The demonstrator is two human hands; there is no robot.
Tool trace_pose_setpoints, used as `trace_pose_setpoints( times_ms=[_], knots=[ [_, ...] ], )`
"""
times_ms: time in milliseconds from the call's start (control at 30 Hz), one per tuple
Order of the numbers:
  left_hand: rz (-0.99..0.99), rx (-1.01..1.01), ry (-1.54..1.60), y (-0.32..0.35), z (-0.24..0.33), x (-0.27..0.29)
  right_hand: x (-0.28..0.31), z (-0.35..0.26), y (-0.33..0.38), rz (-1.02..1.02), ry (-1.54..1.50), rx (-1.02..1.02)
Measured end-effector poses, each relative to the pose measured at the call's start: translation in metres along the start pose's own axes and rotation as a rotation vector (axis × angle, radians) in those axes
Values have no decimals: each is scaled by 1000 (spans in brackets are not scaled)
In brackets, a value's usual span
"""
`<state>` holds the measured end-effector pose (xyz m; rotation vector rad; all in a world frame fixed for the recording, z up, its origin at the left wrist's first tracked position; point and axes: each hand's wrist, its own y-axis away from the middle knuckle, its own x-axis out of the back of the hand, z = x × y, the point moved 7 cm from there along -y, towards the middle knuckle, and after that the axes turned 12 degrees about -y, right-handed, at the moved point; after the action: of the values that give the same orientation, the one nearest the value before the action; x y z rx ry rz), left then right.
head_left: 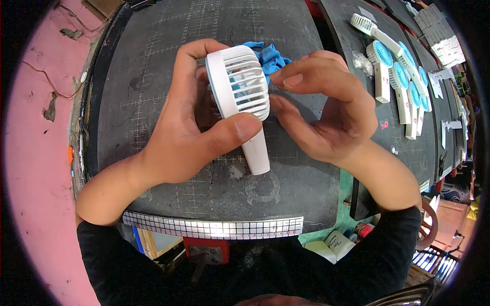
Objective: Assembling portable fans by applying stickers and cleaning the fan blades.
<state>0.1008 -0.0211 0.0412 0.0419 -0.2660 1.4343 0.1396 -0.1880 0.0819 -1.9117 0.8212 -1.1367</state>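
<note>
Dark gridded mat (153,76) covers the bench, with a row of fans (403,86) at far right. Left hand (189,127) grips a white fan (240,97) by its head above the mat; right hand (326,107) pinches at the grille, blue cloth (270,58) just behind.

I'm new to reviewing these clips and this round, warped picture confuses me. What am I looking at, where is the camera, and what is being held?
There is no machine here: a person works with two bare hands. The single picture comes from a wide fisheye camera on the person's head, looking down, so straight edges bend near the rim.

The left hand has a white handheld fan in its grip, fingers and thumb wrapped around the round grille. The right hand meets the fan's right edge with pinched fingertips. Behind the fan lies a blue cloth.

Everything sits over a dark gridded cutting mat. On the next mat to the right lies a row of similar fans with blue blades.
</note>
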Motion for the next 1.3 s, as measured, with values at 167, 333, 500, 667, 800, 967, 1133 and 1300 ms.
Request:
trace_pose_setpoints(
  times_ms=[167,333,500,667,800,967,1133,1300],
  knots=[
    [3,-20,-35,0,2,0,2,0,1,-13,20,15],
    [-4,-73,156,0,4,-6,1,-6,-1,-38,82,101],
    [-25,49,-28,2,-1,-2,1,-9,-3,-70,113,105],
    [-18,47,-48,2,-1,-1,2,-5,-1,-23,110,108],
    [-27,62,-29,2,-2,-3,2,-5,0,-28,107,113],
    [-27,33,62,2,-2,-6,1,-6,1,1,103,86],
    [-18,32,66,4,-1,-7,2,-8,-1,48,90,48],
    [-15,36,84,2,0,-9,3,-4,-1,107,64,55]
  ],
)
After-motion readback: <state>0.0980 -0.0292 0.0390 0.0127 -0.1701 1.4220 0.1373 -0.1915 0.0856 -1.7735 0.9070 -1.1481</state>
